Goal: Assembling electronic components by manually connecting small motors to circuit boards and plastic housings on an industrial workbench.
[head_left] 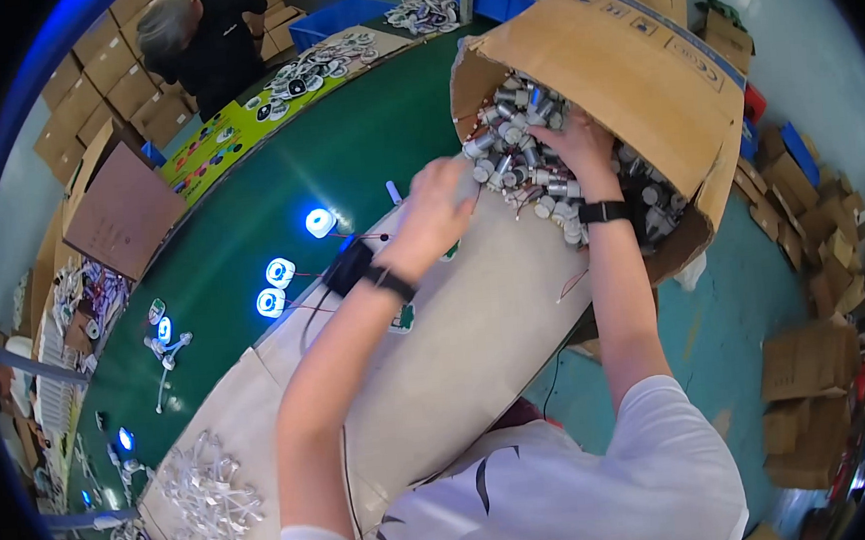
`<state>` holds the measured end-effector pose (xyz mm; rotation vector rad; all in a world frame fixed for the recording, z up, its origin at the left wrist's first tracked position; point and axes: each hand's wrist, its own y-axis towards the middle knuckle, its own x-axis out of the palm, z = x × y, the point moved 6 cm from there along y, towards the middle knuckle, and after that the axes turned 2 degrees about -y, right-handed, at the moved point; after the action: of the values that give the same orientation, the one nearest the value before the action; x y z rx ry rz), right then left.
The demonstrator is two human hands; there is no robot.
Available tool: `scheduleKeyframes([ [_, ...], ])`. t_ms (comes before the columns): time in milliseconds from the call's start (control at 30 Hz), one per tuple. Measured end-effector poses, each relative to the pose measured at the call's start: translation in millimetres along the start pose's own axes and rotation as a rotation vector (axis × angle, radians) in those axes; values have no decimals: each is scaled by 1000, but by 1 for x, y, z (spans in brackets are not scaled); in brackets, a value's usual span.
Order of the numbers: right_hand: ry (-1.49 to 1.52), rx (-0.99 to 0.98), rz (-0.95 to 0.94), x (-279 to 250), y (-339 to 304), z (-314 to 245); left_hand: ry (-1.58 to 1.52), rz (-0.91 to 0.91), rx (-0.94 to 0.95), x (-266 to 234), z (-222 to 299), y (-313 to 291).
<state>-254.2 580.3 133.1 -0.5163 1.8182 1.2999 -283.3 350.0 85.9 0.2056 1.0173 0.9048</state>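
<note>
My right hand (581,146) reaches into a tipped cardboard box (628,51) and touches a heap of small motors (515,129), silver cylinders with white ends and thin wires. Its thumb stands apart from the fingers, whose tips are partly hidden; no motor shows in its grasp. My left hand (436,215) hovers above the table edge beside the green belt, its fingers smeared by motion. Near it lie a small pale cylinder (393,191) and a black box-shaped device (349,267). Round white parts with lit blue rings (320,223) sit on the belt, with red wires running toward the device.
White plastic parts (211,496) are piled on the beige table (410,382) at lower left. Across the green belt (239,223), a person (204,45) in black stands by flat round pieces (303,73). Cardboard boxes (810,359) are stacked at right.
</note>
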Motion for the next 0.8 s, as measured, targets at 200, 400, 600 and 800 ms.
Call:
scheduleKeyframes([
  [200,110,-158,-154,45,21,-2,-93,24,-236,88,-42,91],
  [400,97,-229,-140,41,6,-17,-31,79,-218,100,-50,87],
  [600,-61,-218,-17,26,-6,-26,-75,63,-333,104,-42,69],
  [800,68,-380,75,36,-48,-25,-81,-59,-294,96,-25,27],
])
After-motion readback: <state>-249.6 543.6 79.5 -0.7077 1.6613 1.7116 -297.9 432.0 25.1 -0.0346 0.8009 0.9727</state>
